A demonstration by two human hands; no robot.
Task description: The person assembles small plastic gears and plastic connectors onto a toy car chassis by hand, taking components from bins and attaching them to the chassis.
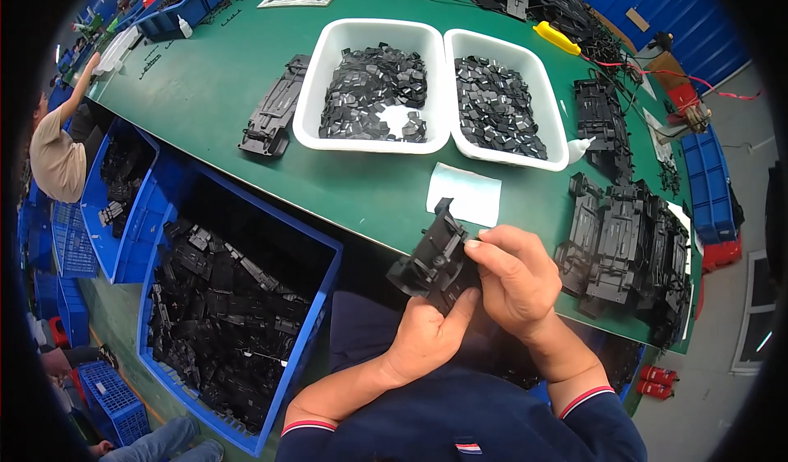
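Your left forearm slants up and inward from the lower edge, and your left hand (425,335) grasps the lower end of the black plastic part (432,255), its thumb pointing up along it. Your right hand (519,280) comes in from the other side, wrist bent, index finger and thumb curled at the part's right side; you can't tell whether they pinch anything. The part tilts before your torso, by the green table's (373,208) near edge.

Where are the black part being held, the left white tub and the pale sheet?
Black part (437,252), head view: middle of its body.
Left white tub (365,145), head view: its near rim.
Pale sheet (465,194), head view: its middle.
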